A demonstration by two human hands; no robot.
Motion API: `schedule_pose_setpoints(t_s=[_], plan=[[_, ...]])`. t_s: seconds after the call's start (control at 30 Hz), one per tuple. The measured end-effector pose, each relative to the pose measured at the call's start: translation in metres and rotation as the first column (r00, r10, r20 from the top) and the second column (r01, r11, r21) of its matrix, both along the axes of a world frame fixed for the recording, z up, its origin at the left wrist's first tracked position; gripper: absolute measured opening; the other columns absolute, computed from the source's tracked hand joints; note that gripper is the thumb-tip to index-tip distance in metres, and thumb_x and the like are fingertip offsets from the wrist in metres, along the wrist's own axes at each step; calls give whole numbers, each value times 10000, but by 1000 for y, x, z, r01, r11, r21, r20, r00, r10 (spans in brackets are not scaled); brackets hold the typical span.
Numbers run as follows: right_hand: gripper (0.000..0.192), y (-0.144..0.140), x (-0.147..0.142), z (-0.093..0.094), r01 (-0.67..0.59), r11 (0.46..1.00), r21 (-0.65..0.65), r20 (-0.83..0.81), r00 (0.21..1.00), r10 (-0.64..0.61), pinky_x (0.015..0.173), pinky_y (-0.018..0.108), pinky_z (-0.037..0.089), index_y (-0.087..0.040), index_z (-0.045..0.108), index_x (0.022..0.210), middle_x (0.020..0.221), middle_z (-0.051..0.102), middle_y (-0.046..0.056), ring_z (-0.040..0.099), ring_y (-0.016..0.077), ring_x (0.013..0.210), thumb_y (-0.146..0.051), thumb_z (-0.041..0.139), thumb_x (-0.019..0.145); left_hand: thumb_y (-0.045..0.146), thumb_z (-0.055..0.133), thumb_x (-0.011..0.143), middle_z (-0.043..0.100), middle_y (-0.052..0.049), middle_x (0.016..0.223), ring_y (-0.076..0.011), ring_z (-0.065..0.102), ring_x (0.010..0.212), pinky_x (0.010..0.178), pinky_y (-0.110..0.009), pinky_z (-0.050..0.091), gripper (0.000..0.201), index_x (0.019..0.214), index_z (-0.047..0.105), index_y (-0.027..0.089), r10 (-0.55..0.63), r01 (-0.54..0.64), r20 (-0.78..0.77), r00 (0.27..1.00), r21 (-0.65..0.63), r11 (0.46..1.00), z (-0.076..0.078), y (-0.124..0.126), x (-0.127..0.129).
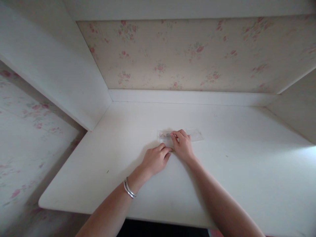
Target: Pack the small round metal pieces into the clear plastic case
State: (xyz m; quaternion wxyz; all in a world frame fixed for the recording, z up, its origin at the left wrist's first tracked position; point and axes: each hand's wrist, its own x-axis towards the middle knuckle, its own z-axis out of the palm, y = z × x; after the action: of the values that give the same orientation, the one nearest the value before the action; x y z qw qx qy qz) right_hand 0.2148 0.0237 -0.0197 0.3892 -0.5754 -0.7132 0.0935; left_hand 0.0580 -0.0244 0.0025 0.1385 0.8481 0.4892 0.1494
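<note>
White desk [222,171] set in an alcove, floral wallpaper [187,52] behind, white side panel [56,69] at left, white ledge [192,97] along back.

A home, likely a bedroom nook: beyond the fingers [176,135] a back wall [187,56] in faded rose-print wallpaper, under them a plain white desk [247,158], and white panels [54,62] boxing it in on both sides.

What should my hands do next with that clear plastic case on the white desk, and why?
Probably pin the clear plastic case flat with the left hand while the right hand works at its left end. Both hands meet at that end, the right fingertips already on top of it, and the long right part lies free on the smooth desk, so it could slide.
</note>
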Motion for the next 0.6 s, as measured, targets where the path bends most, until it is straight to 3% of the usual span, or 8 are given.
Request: schedule_pose_setpoints(t_s=[0.3, 0.6], plan=[[224, -5, 6, 0, 53, 999, 7, -186, 981, -51, 707, 292, 379, -206, 629, 872, 820, 587, 17, 539, 142, 731, -339, 451, 901, 336, 399, 928, 608, -20, 944, -158, 618, 800, 634, -249, 474, 264, 1040, 634, 296, 0, 0, 0, 1000, 27, 1000, -5, 1, -2], [222, -21, 12, 7, 39, 999, 36, -141, 989, -34, 679, 278, 371, -211, 646, 856, 754, 589, 6, 532, 129, 682, -340, 470, 895, 300, 403, 930, 608, -7, 946, -144, 611, 801, 667, -250, 475, 248, 984, 644, 275, 14, -17, 74, 997, 49, 999, -6, 1, -3]])
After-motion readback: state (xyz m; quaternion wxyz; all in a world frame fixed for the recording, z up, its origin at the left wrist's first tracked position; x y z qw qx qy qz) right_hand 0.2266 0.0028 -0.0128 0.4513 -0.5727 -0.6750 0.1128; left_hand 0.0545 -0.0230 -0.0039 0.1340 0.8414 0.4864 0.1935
